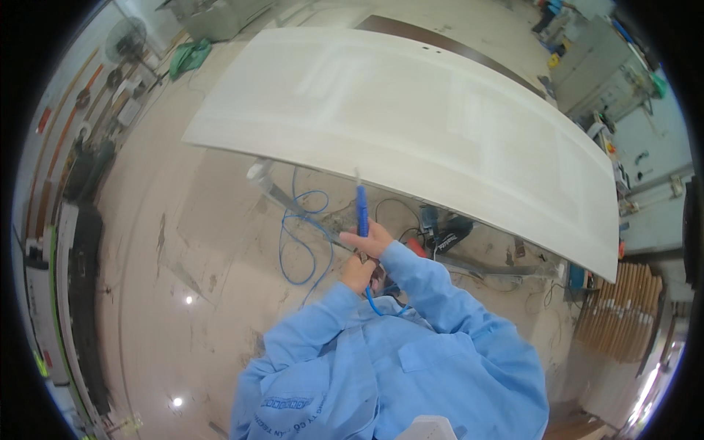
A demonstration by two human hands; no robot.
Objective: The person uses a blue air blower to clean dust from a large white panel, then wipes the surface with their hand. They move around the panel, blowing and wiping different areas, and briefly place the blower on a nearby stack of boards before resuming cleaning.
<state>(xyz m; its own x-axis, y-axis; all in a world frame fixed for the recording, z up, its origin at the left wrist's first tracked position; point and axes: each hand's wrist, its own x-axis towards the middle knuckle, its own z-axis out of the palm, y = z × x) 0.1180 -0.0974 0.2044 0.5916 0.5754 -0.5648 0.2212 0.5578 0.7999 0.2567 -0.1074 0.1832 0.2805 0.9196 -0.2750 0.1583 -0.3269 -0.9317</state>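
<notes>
A slim blue air gun (362, 211) with a thin pale tip points away from me, beside the near edge of a large white panel (411, 110). My right hand (374, 239) is closed around its lower part. Just below, my left hand (357, 273) is closed at the tool's lower end, where a blue hose (375, 306) comes out toward my body. The fingers of both hands partly cover the joint between tool and hose. More blue hose (281, 253) lies in loops on the floor to the left.
The panel rests on a stand with a pale padded end (258, 171). Beneath its near edge are a dark power tool (451, 233) and cables. Stacked brown boards (622, 312) stand at the right, a standing fan (126, 40) at the far left. Another person (550, 16) is at the far right.
</notes>
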